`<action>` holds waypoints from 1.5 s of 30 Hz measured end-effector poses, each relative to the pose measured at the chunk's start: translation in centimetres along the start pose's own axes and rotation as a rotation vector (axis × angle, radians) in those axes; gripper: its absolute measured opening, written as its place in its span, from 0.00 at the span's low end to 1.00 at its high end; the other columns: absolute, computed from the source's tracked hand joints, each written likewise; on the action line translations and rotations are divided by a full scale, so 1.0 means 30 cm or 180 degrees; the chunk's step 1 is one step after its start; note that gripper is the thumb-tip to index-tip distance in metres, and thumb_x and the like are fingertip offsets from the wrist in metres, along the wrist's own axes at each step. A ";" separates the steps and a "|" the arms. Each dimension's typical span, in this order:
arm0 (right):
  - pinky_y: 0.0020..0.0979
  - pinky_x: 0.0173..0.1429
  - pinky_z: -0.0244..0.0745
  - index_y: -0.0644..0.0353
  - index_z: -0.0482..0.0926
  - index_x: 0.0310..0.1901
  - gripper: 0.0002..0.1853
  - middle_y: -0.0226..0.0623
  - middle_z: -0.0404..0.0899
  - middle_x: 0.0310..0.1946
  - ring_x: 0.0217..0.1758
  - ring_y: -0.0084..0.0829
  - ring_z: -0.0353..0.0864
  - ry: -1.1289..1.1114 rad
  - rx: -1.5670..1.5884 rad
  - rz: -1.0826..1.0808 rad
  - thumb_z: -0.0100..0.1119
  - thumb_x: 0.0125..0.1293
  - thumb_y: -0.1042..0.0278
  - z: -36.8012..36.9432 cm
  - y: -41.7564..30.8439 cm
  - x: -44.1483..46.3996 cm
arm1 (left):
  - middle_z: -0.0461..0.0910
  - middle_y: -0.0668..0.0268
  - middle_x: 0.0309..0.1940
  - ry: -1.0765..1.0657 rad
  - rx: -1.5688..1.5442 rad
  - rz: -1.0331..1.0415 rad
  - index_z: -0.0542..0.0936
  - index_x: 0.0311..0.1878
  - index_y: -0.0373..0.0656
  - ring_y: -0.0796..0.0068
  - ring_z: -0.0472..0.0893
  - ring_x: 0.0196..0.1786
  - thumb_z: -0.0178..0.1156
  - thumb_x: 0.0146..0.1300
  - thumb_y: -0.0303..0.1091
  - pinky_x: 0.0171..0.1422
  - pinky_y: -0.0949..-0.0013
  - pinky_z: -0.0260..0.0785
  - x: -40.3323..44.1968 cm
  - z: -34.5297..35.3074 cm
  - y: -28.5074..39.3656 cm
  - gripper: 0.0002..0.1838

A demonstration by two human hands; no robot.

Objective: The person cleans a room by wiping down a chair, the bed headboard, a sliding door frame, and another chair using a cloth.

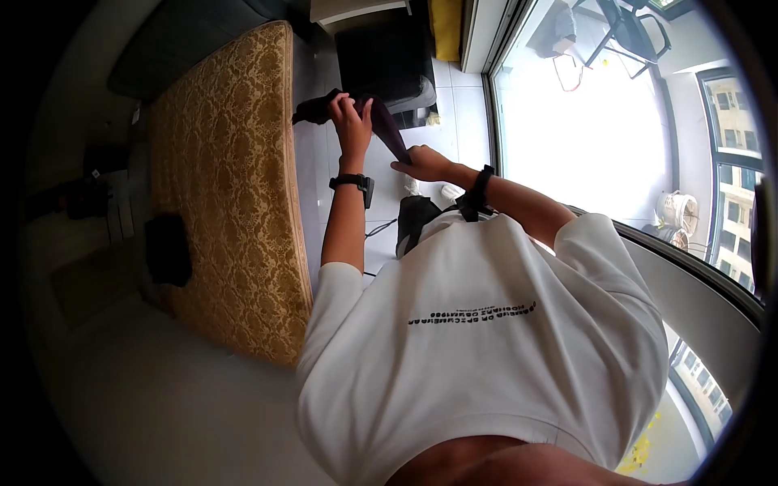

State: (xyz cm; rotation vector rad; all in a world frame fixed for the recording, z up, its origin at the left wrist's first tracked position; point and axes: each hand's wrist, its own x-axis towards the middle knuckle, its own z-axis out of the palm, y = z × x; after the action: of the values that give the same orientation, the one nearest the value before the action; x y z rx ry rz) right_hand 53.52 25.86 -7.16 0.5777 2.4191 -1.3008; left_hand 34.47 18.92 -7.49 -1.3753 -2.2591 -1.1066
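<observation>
White shirt (486, 348) nearest, left hand (353, 130) and right hand (425, 164) grip dark cloth (388, 133), already stretched between them, not yet laid down.

Two hands (353, 130) (429, 164), one dark cloth (387, 134), two wristbands (348, 180) (480, 189), one mattress (231, 186).

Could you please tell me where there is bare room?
Gold patterned surface, inside its right edge; floor tiles between black seat and door frame. Crowded: near the seat, where left hand and right hand hold dark cloth.
</observation>
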 end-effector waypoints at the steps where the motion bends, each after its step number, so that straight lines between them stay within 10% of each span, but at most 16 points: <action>1: 0.49 0.49 0.78 0.64 0.83 0.45 0.27 0.52 0.84 0.33 0.40 0.54 0.85 0.0074 0.0070 0.0090 0.53 0.71 0.42 -0.023 -0.005 -0.013 | 0.69 0.51 0.48 0.0016 0.0438 0.0184 0.70 0.42 0.35 0.48 0.71 0.52 0.69 0.64 0.43 0.60 0.50 0.66 0.025 0.018 0.001 0.22; 9: 0.49 0.45 0.79 0.56 0.84 0.47 0.25 0.50 0.84 0.31 0.35 0.53 0.85 0.0971 -0.0046 0.0627 0.44 0.76 0.43 -0.019 0.107 -0.131 | 0.72 0.55 0.40 -0.0498 0.0280 0.0741 0.70 0.39 0.39 0.48 0.77 0.40 0.66 0.63 0.55 0.44 0.49 0.71 0.136 0.127 0.048 0.26; 14: 0.45 0.42 0.78 0.55 0.84 0.45 0.24 0.48 0.83 0.29 0.34 0.48 0.83 0.1022 -0.0284 0.0964 0.47 0.76 0.43 0.114 0.098 -0.255 | 0.72 0.58 0.42 -0.1520 0.0652 0.1297 0.74 0.36 0.43 0.51 0.72 0.51 0.71 0.55 0.54 0.51 0.48 0.68 0.138 0.199 0.234 0.25; 19: 0.43 0.48 0.77 0.57 0.82 0.45 0.14 0.42 0.79 0.37 0.40 0.46 0.80 0.2715 -0.0127 0.0347 0.57 0.72 0.55 0.212 0.004 -0.380 | 0.80 0.54 0.46 -0.2757 0.0236 0.1816 0.84 0.41 0.41 0.50 0.70 0.55 0.69 0.55 0.52 0.61 0.47 0.65 0.158 0.195 0.311 0.22; 24: 0.42 0.41 0.77 0.63 0.79 0.41 0.10 0.45 0.83 0.33 0.35 0.49 0.82 0.4449 0.0685 0.1019 0.57 0.72 0.64 0.248 -0.013 -0.609 | 0.71 0.73 0.24 -0.4532 -0.2222 0.0188 0.74 0.30 0.38 0.85 0.67 0.29 0.64 0.67 0.56 0.34 0.74 0.65 0.085 0.054 0.572 0.27; 29: 0.40 0.37 0.77 0.62 0.77 0.43 0.18 0.42 0.83 0.26 0.29 0.45 0.85 0.5066 0.1597 0.1527 0.48 0.78 0.53 0.422 0.114 -0.686 | 0.73 0.61 0.22 -0.5230 -0.1011 0.2144 0.70 0.24 0.40 0.72 0.70 0.26 0.69 0.62 0.42 0.32 0.65 0.67 -0.263 0.200 0.570 0.22; 32: 0.40 0.41 0.78 0.62 0.76 0.46 0.15 0.44 0.84 0.32 0.35 0.46 0.85 0.5082 0.1555 0.1609 0.49 0.78 0.57 0.485 0.047 -0.840 | 0.79 0.61 0.30 -0.5764 -0.1566 0.1431 0.73 0.39 0.39 0.70 0.85 0.39 0.71 0.60 0.38 0.40 0.68 0.75 -0.460 0.144 0.637 0.17; 37: 0.39 0.47 0.78 0.62 0.72 0.59 0.16 0.48 0.82 0.45 0.44 0.46 0.83 0.5820 0.0323 0.1110 0.50 0.78 0.61 0.503 -0.052 -1.219 | 0.80 0.49 0.48 -0.6000 -0.2480 0.1774 0.56 0.70 0.39 0.66 0.85 0.44 0.72 0.61 0.49 0.48 0.67 0.78 -0.620 0.009 1.012 0.45; 44: 0.32 0.52 0.77 0.64 0.73 0.60 0.22 0.39 0.82 0.47 0.42 0.26 0.77 0.6569 -0.0153 0.0798 0.43 0.81 0.53 0.436 -0.187 -1.618 | 0.81 0.57 0.46 -0.3155 -0.4624 0.2117 0.73 0.55 0.35 0.67 0.83 0.44 0.68 0.63 0.35 0.50 0.67 0.74 -0.625 -0.104 1.547 0.22; 45: 0.37 0.60 0.75 0.65 0.66 0.65 0.22 0.41 0.76 0.55 0.54 0.32 0.75 0.6620 0.0894 0.0117 0.46 0.80 0.57 0.439 -0.180 -1.607 | 0.81 0.58 0.45 -0.2918 -0.4617 0.2099 0.76 0.53 0.34 0.67 0.83 0.44 0.68 0.63 0.33 0.51 0.67 0.74 -0.625 -0.100 1.563 0.19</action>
State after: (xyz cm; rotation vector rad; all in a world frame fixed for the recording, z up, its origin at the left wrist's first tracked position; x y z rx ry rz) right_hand 93.69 2.75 12.33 3.2301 3.1343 -0.9173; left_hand 83.30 16.79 5.57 -3.2898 -0.6694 -2.1723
